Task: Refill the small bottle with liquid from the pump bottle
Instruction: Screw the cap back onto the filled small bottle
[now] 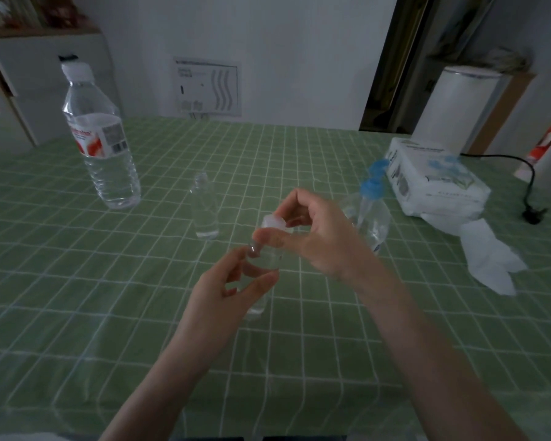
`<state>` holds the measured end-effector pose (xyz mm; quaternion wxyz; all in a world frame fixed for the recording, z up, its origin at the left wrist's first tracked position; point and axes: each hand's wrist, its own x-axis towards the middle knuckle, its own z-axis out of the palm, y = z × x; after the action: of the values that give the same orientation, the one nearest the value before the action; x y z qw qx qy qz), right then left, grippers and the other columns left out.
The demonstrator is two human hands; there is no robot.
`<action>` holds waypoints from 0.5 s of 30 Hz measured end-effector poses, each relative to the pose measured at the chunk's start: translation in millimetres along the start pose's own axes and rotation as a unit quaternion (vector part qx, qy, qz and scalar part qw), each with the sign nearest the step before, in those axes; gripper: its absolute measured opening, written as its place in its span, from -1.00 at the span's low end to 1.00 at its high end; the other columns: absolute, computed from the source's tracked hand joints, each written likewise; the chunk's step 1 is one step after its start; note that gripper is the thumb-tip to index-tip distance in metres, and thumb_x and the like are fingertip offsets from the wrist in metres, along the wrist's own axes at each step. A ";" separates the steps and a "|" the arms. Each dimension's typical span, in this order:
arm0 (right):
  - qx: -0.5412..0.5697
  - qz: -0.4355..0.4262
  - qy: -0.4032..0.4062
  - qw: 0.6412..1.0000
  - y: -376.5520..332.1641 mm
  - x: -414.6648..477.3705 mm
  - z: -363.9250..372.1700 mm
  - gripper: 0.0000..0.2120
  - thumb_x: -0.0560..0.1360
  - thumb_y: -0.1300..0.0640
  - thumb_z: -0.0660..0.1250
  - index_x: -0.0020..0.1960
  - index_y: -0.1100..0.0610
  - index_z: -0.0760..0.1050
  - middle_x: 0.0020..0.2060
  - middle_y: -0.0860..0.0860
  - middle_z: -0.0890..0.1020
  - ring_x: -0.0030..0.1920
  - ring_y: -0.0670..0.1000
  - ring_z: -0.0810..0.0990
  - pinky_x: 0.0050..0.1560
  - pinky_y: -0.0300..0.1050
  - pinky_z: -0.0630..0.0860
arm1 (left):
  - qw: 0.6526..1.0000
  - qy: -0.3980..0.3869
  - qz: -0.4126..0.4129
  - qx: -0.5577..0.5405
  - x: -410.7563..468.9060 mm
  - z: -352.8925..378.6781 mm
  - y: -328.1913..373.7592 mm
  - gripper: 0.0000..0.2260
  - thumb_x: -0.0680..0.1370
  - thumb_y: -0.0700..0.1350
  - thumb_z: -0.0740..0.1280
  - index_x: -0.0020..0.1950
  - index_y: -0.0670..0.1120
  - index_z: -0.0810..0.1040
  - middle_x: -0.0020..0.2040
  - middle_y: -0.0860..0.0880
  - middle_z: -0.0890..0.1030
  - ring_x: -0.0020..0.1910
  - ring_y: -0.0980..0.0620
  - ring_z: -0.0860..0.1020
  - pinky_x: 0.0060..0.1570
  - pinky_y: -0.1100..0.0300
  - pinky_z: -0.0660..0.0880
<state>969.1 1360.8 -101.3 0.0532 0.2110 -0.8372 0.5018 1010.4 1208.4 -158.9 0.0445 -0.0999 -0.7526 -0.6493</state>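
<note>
Now left hand [226,291] grips small bottle [267,260]; right hand [318,237] seemingly pinches cap [272,222].

There is one camera, worn on the person's head. It looks forward and down across the table [76,297] from its near edge. The left hand [226,291] and the right hand [318,237] are close below it. The table's far edge and the wall [283,43] show at the top.

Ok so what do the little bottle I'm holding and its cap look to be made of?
The small bottle: likely clear, glossy plastic; the green cloth shows through it, though glass can't be ruled out. The cap: probably white, translucent plastic with a matte, milky look.
</note>
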 end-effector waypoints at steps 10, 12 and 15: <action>0.072 -0.016 -0.020 0.997 3.4 -6.7 -5.6 -0.89 0.40 0.04 0.46 -0.09 -0.05 0.59 -0.13 -0.15 0.68 -0.05 -0.12 0.65 0.18 -0.02 0.55 | 1.000 0.005 0.011 -0.004 0.2 -0.8 -0.6 -0.65 0.30 0.11 0.36 0.04 0.04 0.57 -0.13 0.15 0.66 -0.11 0.25 0.59 -0.23 0.52 0.43; 0.073 -0.013 -0.004 0.997 4.0 -6.2 -5.8 -0.79 0.28 -0.10 0.46 -0.17 -0.02 0.56 -0.17 -0.12 0.67 -0.11 -0.10 0.64 0.14 -0.04 0.56 | 1.000 0.005 0.010 -0.004 -0.3 -0.1 -1.3 -0.66 0.30 0.10 0.36 0.04 0.06 0.57 -0.14 0.15 0.66 -0.11 0.26 0.59 -0.22 0.52 0.43; 0.088 -0.001 -0.010 0.996 5.0 -5.4 -5.0 -0.70 0.24 -0.14 0.45 -0.12 -0.01 0.54 -0.17 -0.08 0.65 -0.13 -0.09 0.63 0.10 -0.05 0.58 | 1.000 0.001 0.008 -0.006 -0.5 0.9 -0.6 -0.65 0.29 0.11 0.36 0.04 0.06 0.57 -0.13 0.14 0.66 -0.12 0.26 0.59 -0.23 0.52 0.43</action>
<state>971.3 1368.8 -104.6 0.0259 0.2206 -0.7901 0.5714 1010.8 1209.1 -159.7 0.0501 -0.1059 -0.7477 -0.6536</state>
